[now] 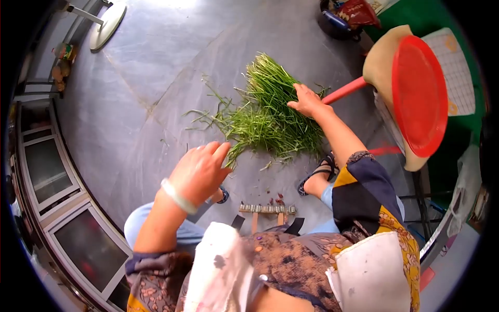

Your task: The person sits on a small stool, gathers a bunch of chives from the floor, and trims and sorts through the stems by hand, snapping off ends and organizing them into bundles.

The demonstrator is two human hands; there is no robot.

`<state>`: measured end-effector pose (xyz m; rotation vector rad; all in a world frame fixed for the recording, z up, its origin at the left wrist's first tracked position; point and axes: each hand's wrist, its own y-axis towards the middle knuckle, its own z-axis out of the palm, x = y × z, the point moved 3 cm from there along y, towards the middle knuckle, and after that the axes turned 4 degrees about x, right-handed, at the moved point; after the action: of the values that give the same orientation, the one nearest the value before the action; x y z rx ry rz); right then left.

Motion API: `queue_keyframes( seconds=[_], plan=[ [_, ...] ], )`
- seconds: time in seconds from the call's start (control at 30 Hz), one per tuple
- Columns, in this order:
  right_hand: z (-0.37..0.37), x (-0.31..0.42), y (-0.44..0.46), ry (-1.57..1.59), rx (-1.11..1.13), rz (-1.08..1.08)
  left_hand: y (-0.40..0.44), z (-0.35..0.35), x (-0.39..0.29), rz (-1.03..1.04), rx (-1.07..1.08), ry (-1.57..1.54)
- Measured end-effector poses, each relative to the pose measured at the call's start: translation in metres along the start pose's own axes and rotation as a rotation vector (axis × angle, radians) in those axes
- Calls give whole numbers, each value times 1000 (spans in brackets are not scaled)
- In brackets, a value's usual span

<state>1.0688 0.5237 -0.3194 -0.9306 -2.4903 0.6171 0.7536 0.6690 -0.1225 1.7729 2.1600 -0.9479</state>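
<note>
A loose heap of long green stalks [265,122] lies on the grey floor, with some strands scattered to its left. My right hand [308,101] is at the heap's right edge, fingers apart over the stalks, with nothing visibly gripped. Nearer to me and left of the heap is my left hand [204,169], a pale bangle [178,196] on its wrist. Its fingers are bent and its palm side is turned from view, so whether it holds anything is hidden.
A red round-topped stool [420,96] stands at the right, beside a checked cloth [451,70]. A dark pot [335,23] is at the top right. Glass-fronted cabinets [49,169] line the left. A round white base [108,26] stands at the top left.
</note>
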Motion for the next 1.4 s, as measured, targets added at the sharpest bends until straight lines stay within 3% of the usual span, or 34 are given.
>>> queue_keyframes(
  seconds=[0.13,0.3,0.4,0.43,0.53,0.67,0.9,1.0,1.03,1.13,1.17,1.2,1.27,1.4],
  plan=[
    [5,-9,75,41,-29,72,14,-4,5,-22,-47,140],
    [23,-26,116,181,52,76,35,-4,3,33,36,67],
    [33,-35,131,283,4,82,49,-1,10,5,51,50],
    [37,-34,132,295,-146,47,53,-1,12,-1,46,52],
    [43,-36,141,460,96,130,59,1,16,-8,39,48],
    [44,-39,131,960,199,164,61,6,19,13,45,28],
    [26,-68,115,1204,55,111,57,10,22,6,70,0],
    [33,-69,114,1166,-17,59,56,11,21,-22,130,1],
    [34,-71,119,885,-87,66,56,12,21,-23,140,-3],
    [23,-68,116,909,-268,46,56,14,21,-27,157,-6],
    [28,-70,119,763,-306,-49,56,14,20,-25,156,-2],
    [25,-61,113,467,-245,24,54,15,19,-20,159,3],
    [18,-48,101,236,-163,138,54,16,19,-18,175,-6],
    [31,-56,108,207,-7,227,53,15,18,-1,143,5]
  ],
)
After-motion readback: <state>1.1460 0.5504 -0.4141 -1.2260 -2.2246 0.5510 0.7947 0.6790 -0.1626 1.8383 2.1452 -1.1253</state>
